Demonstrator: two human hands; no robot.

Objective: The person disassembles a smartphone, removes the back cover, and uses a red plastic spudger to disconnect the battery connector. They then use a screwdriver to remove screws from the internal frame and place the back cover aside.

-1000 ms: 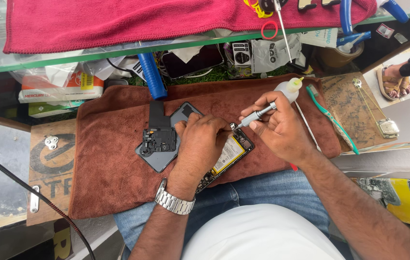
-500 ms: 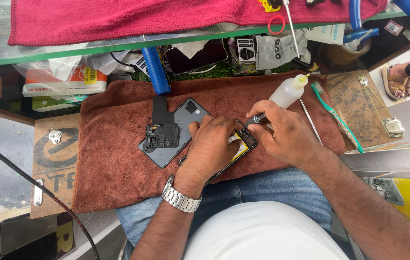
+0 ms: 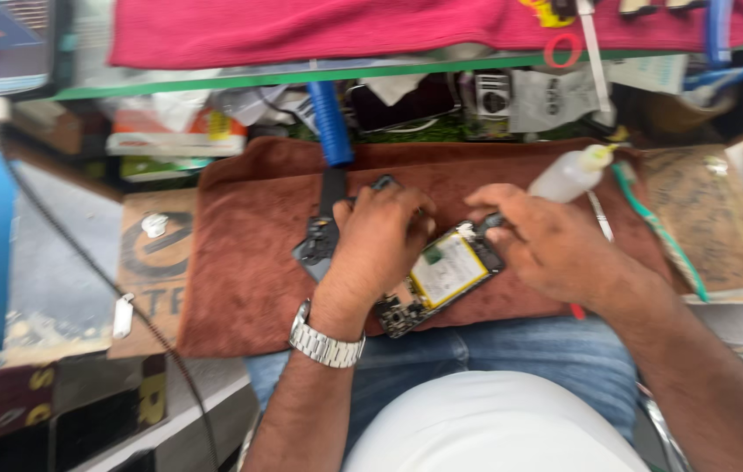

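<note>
On the brown terry towel (image 3: 249, 262), both hands work an opened smartphone with a yellow-labelled battery (image 3: 441, 275).
Left hand (image 3: 380, 240) grips its edge; right hand (image 3: 546, 245) seems clenched around a blurred tool.

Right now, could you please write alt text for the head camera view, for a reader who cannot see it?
Two bare hands work on an opened smartphone with a yellow-labelled battery lying on a brown towel: the left hand, with a silver wristwatch, steadies it, and the right hand touches its top end. A small white squeeze bottle lies behind.
</note>
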